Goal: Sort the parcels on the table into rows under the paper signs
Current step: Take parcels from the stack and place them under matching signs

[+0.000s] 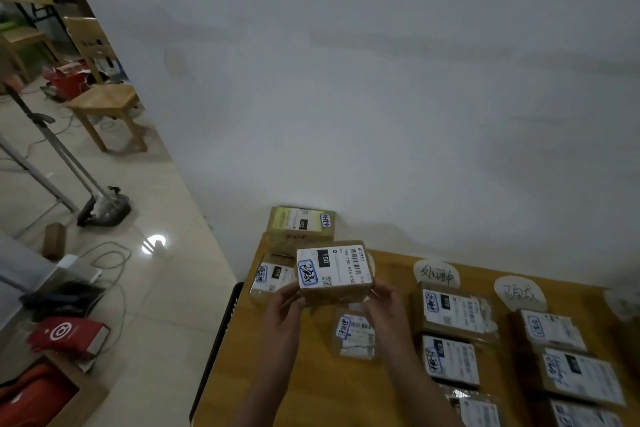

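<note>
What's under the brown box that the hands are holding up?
A small taped parcel with a white label lies on the yellow wooden table below the brown cardboard box. Its far end is hidden by the box and the right hand.

Brown parcel [334, 274], white label [329, 265]

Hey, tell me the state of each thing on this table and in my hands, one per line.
Held parcel: lifted above the table, label up.
Left hand: grips its left end.
Right hand: grips its right end.
Parcel under the hands: flat, label up.
Corner pile: stacked.
Left sign: lying flat.
Right sign: lying flat.
Left row: flat, labels up.
Right row: flat, labels up.
</note>
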